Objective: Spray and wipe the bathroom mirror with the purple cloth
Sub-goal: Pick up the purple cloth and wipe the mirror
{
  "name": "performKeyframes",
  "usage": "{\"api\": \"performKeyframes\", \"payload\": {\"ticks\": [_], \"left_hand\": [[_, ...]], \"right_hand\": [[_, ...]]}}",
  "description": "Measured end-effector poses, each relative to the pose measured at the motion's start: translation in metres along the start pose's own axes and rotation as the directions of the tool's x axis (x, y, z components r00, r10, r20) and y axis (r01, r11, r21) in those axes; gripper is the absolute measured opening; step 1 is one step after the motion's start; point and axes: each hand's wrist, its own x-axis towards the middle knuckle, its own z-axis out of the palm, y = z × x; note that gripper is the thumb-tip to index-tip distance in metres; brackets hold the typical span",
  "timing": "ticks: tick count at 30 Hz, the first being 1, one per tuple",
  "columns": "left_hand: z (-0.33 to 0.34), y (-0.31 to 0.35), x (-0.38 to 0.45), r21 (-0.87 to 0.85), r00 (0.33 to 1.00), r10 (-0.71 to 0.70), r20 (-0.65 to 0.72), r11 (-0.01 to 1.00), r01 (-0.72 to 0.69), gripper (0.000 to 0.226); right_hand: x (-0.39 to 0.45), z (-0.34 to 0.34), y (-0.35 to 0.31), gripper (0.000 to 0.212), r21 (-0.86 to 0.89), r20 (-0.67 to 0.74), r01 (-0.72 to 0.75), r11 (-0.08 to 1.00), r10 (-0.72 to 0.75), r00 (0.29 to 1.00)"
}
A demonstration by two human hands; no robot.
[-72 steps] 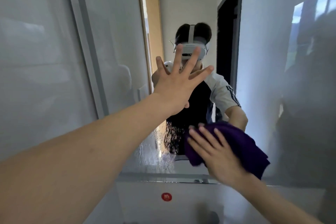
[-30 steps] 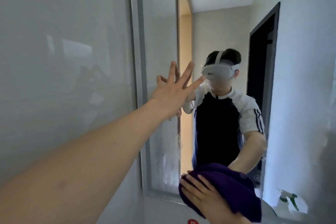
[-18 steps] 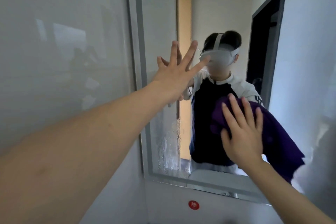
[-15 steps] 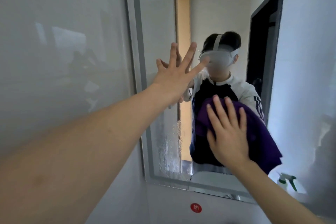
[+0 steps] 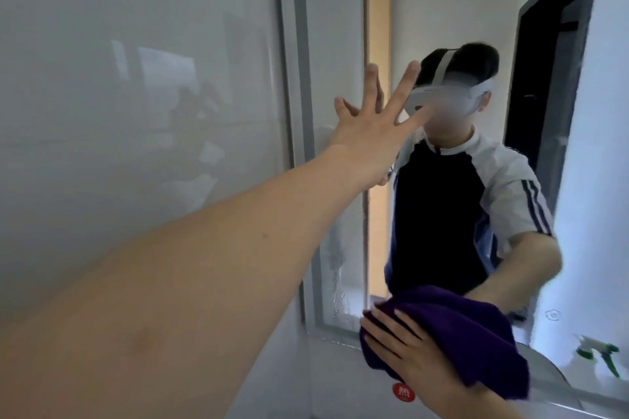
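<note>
The bathroom mirror (image 5: pixel 340 44) fills the wall ahead in a grey frame, with wet streaks and droplets low on its left part. My left hand (image 5: pixel 367 133) lies flat on the glass at mid height, fingers spread, holding nothing. My right hand (image 5: pixel 405 350) presses the purple cloth (image 5: pixel 476 340) against the mirror's bottom edge. The cloth is bunched under my palm and hangs to the right. A white spray bottle with a green trigger (image 5: pixel 599 355) shows at the lower right; whether it is a reflection I cannot tell.
A glossy grey wall panel (image 5: pixel 136 112) runs along the left of the mirror. Below the frame sits a round red sticker (image 5: pixel 402 392). The glass reflects a person with a headset, a dark doorway (image 5: pixel 551 95) and a wooden door edge.
My right hand has swept the purple cloth down from the mirror's middle to its bottom edge. My left hand has stayed flat on the glass. The view has shifted slightly.
</note>
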Motion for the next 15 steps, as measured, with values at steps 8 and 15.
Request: {"api": "performKeyframes", "payload": {"ticks": [8,15], "left_hand": [[-0.002,0.006,0.001,0.064,0.999,-0.003,0.037,0.998,0.001,0.144],[0.002,0.004,0.003,-0.069,1.0,0.009,-0.004,0.998,-0.009,0.106]], "right_hand": [[-0.022,-0.02,0.077,0.055,0.054,-0.326,-0.183,0.982,0.19,0.926],[0.061,-0.105,0.109,0.083,0.286,-0.252,-0.375,0.882,0.447,0.859]]}}
